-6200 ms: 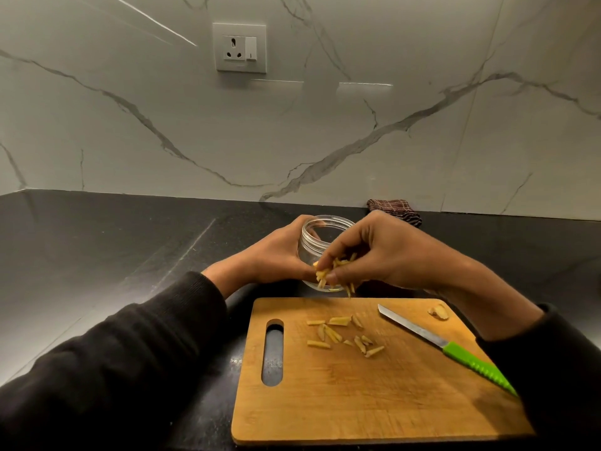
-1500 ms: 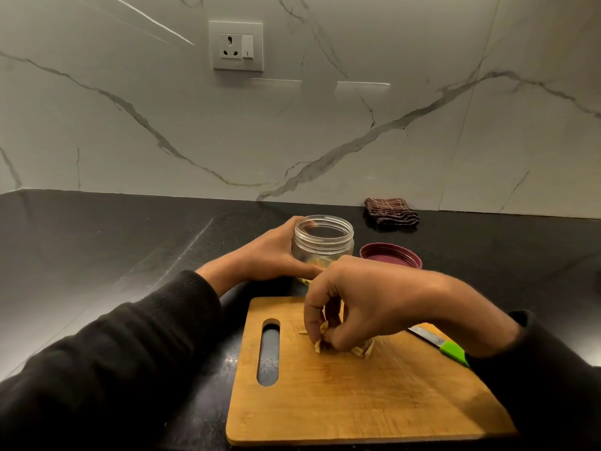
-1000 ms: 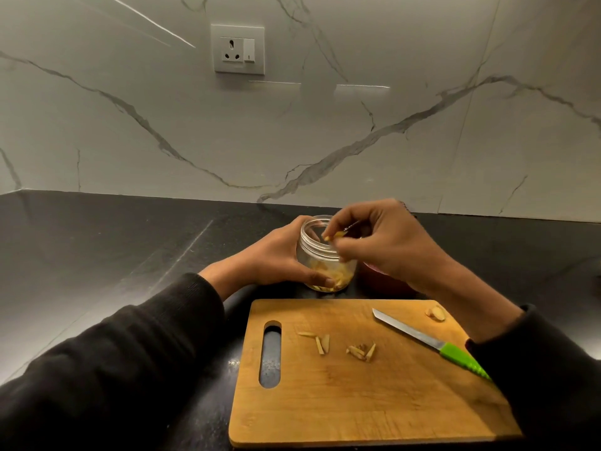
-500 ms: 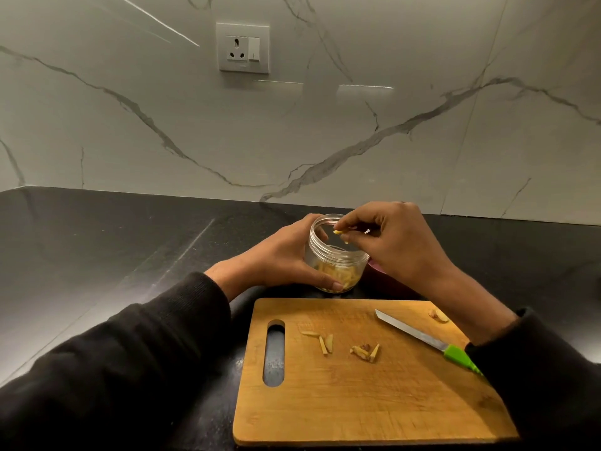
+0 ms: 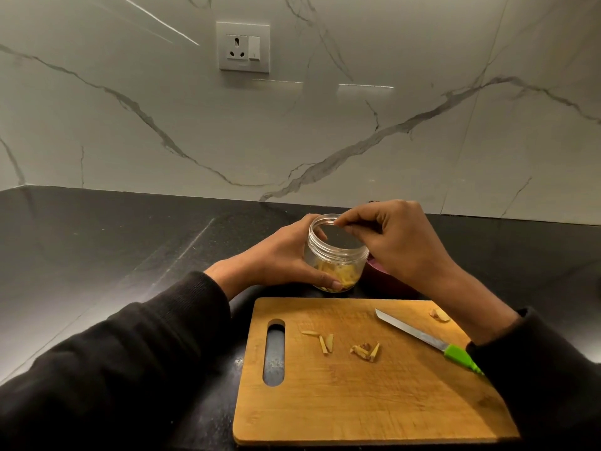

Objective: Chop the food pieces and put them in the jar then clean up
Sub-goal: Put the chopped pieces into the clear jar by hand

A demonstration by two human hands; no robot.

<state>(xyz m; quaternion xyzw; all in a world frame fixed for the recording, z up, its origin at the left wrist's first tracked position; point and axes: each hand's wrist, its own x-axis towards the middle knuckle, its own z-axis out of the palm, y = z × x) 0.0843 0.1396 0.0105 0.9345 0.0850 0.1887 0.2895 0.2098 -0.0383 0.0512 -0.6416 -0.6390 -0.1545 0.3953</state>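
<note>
1. We see the left hand (image 5: pixel 283 258) wrapped around the clear jar (image 5: pixel 336 252), which stands on the black counter (image 5: pixel 113 255) just behind the chopping board (image 5: pixel 367 395); chopped food lies in the jar's bottom.
2. The right hand (image 5: pixel 400 242) hovers over the jar's mouth with fingertips bunched together; we cannot tell whether they pinch a piece.
3. A few cut food pieces (image 5: pixel 364 349) remain near the board's middle, and one larger piece (image 5: pixel 439 315) lies at its far right edge, beside the right wrist.
4. The green-handled knife (image 5: pixel 429 341) rests on the board, blade pointing toward the jar.
5. The right hand largely hides a dark red lid (image 5: pixel 374 271) right of the jar.
6. A wall socket (image 5: pixel 244 47) sits on the marble backsplash above.
</note>
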